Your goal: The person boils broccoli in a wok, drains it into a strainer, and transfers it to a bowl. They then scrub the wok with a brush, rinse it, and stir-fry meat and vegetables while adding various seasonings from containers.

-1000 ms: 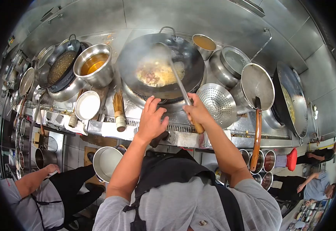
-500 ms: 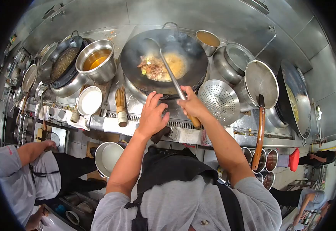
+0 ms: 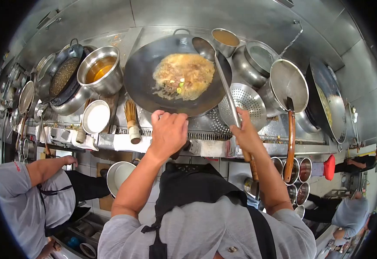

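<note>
My left hand [image 3: 169, 131] is closed on the near edge of a large black wok [image 3: 139, 71]; its grip point is partly hidden by the fingers. Foamy yellow-brown food with meat-like bits and green pieces [image 3: 184, 77] spreads over the wok's bottom. In my right hand [image 3: 245, 134] is the long handle of a ladle [image 3: 225, 86], whose bowl hangs over the wok's right side. A perforated strainer [image 3: 249, 103] lies just beyond that hand, right of the wok.
Left of the wok stand a steel pot of amber liquid [image 3: 81, 71], a white-filled bowl [image 3: 96, 116] and a bamboo brush [image 3: 132, 125]. A mesh skimmer [image 3: 288, 84] rests on a pot at the right. Another person [image 3: 46, 190] stands at left.
My left hand has closed on the wok's near edge, and the wok looks tilted and shifted. The food has spread out. The ladle has swung right, its bowl off the food.
</note>
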`<action>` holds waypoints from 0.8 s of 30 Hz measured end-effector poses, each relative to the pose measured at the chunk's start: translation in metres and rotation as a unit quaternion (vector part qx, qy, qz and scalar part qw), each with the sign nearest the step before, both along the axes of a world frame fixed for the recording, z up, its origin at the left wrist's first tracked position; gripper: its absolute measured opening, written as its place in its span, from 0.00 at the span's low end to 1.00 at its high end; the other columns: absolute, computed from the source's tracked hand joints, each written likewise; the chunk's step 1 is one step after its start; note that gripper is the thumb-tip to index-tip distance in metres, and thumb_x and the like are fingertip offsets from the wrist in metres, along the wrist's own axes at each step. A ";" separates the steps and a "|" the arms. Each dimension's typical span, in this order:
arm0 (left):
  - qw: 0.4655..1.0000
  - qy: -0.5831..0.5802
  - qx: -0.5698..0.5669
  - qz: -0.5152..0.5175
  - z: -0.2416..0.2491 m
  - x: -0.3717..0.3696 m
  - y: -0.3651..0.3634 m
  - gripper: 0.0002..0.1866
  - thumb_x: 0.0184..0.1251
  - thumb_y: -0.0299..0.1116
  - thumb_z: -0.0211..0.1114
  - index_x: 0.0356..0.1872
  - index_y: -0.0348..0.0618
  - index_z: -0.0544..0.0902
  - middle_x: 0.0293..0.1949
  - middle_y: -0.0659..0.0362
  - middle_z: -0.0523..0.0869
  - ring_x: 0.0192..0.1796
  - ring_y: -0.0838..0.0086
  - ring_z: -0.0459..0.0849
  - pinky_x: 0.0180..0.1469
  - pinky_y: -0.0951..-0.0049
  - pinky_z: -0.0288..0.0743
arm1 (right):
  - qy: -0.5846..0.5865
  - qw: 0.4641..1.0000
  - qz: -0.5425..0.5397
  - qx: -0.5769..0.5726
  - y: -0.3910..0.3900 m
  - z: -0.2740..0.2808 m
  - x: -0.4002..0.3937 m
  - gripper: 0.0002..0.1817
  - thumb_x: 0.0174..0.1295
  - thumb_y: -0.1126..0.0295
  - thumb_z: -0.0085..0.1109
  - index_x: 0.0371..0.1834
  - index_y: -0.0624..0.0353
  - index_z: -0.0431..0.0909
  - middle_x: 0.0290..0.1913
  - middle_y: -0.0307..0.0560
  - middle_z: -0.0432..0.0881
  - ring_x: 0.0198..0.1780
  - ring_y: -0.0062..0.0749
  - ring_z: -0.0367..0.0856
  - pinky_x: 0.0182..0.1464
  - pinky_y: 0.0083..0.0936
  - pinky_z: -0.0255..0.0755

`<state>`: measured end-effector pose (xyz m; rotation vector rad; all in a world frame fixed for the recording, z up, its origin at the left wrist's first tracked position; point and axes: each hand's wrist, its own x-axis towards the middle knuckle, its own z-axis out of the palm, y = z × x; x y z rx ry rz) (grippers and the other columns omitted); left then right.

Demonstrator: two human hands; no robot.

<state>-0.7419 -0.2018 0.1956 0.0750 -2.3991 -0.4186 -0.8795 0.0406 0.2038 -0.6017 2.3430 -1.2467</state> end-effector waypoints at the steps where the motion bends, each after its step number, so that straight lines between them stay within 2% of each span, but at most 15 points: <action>1: 1.000 0.004 0.001 -0.030 -0.003 -0.001 -0.001 0.06 0.60 0.28 0.68 0.37 0.46 0.80 0.31 0.61 0.82 0.37 0.63 0.80 0.50 0.59 0.65 | 0.088 0.996 0.005 0.028 0.003 -0.021 0.005 0.36 0.65 0.71 0.57 0.76 0.57 0.54 0.38 0.54 0.81 0.26 0.33 0.79 0.30 0.34 0.75; 2: 0.998 0.008 0.003 -0.060 -0.007 -0.002 0.000 0.05 0.61 0.28 0.67 0.37 0.46 0.80 0.30 0.61 0.82 0.36 0.62 0.79 0.50 0.59 0.65 | 0.013 1.000 -0.013 0.015 -0.005 -0.014 0.021 0.35 0.65 0.72 0.57 0.75 0.56 0.55 0.34 0.50 0.78 0.23 0.30 0.76 0.26 0.32 0.72; 4: 0.999 -0.005 0.018 -0.042 -0.022 -0.017 -0.004 0.03 0.63 0.29 0.65 0.35 0.46 0.79 0.29 0.58 0.82 0.36 0.60 0.79 0.48 0.59 0.66 | -0.130 0.990 -0.044 -0.016 -0.026 0.011 0.047 0.34 0.66 0.74 0.57 0.75 0.54 0.56 0.27 0.40 0.73 0.18 0.24 0.70 0.19 0.28 0.67; 5: 0.999 -0.001 0.024 -0.022 -0.031 -0.026 -0.005 0.04 0.63 0.29 0.65 0.33 0.46 0.78 0.28 0.57 0.82 0.35 0.59 0.79 0.47 0.59 0.66 | -0.227 0.972 -0.040 -0.053 -0.033 0.028 0.044 0.35 0.66 0.74 0.58 0.75 0.54 0.56 0.26 0.40 0.73 0.18 0.23 0.71 0.18 0.26 0.66; 8: 0.999 -0.017 0.028 -0.003 -0.040 -0.030 -0.008 0.05 0.61 0.28 0.65 0.31 0.46 0.77 0.26 0.56 0.81 0.34 0.57 0.79 0.44 0.57 0.65 | -0.326 0.926 -0.012 -0.190 -0.032 0.024 0.016 0.35 0.65 0.74 0.58 0.76 0.54 0.56 0.26 0.39 0.73 0.17 0.22 0.70 0.16 0.24 0.64; 9: 0.999 -0.025 0.019 -0.003 -0.039 -0.022 -0.005 0.05 0.61 0.28 0.65 0.31 0.46 0.77 0.26 0.57 0.81 0.34 0.58 0.78 0.44 0.58 0.65 | -0.261 0.953 -0.015 -0.154 -0.036 0.021 0.016 0.35 0.65 0.74 0.59 0.75 0.54 0.56 0.27 0.39 0.74 0.18 0.20 0.71 0.15 0.22 0.62; 10: 1.000 -0.028 0.009 -0.001 -0.030 -0.015 -0.003 0.05 0.61 0.28 0.65 0.31 0.46 0.77 0.26 0.57 0.81 0.33 0.58 0.78 0.43 0.58 0.64 | -0.192 0.975 -0.018 -0.109 -0.039 0.022 0.008 0.35 0.65 0.73 0.58 0.75 0.53 0.56 0.27 0.41 0.75 0.19 0.23 0.72 0.17 0.24 0.64; 13: 0.999 0.014 0.004 -0.030 -0.012 0.002 -0.002 0.04 0.62 0.30 0.66 0.32 0.46 0.78 0.27 0.58 0.81 0.32 0.59 0.78 0.42 0.59 0.64 | 0.012 0.999 -0.036 0.008 -0.040 0.006 -0.012 0.36 0.64 0.72 0.58 0.76 0.50 0.56 0.31 0.49 0.80 0.22 0.31 0.77 0.24 0.31 0.72; 14: 0.999 0.017 0.010 -0.040 -0.015 0.008 0.001 0.04 0.62 0.30 0.66 0.31 0.46 0.78 0.26 0.58 0.81 0.31 0.60 0.78 0.42 0.60 0.64 | -0.026 0.999 -0.031 0.013 -0.047 0.022 -0.013 0.36 0.64 0.72 0.57 0.76 0.51 0.56 0.34 0.53 0.79 0.23 0.31 0.77 0.26 0.32 0.73; 18: 0.999 0.001 0.036 -0.021 -0.037 -0.015 -0.012 0.04 0.61 0.28 0.66 0.32 0.46 0.79 0.27 0.59 0.82 0.33 0.60 0.79 0.42 0.59 0.64 | -0.091 0.995 0.025 -0.018 -0.084 0.015 -0.022 0.36 0.63 0.71 0.58 0.75 0.54 0.56 0.29 0.47 0.76 0.21 0.28 0.75 0.23 0.30 0.70; 21: 0.999 -0.008 0.027 -0.017 -0.020 -0.002 -0.004 0.04 0.60 0.29 0.66 0.31 0.46 0.77 0.26 0.57 0.81 0.33 0.59 0.79 0.43 0.59 0.63 | -0.138 0.987 0.070 -0.029 -0.099 0.019 -0.006 0.37 0.62 0.72 0.59 0.75 0.55 0.57 0.26 0.43 0.74 0.20 0.26 0.73 0.21 0.27 0.67; 24: 0.998 -0.008 0.042 -0.035 -0.008 0.015 0.003 0.04 0.60 0.29 0.66 0.31 0.46 0.78 0.26 0.57 0.81 0.34 0.58 0.79 0.44 0.58 0.64 | -0.187 0.976 0.102 -0.046 -0.076 0.018 0.011 0.36 0.63 0.75 0.60 0.74 0.57 0.58 0.25 0.39 0.73 0.17 0.21 0.70 0.18 0.21 0.63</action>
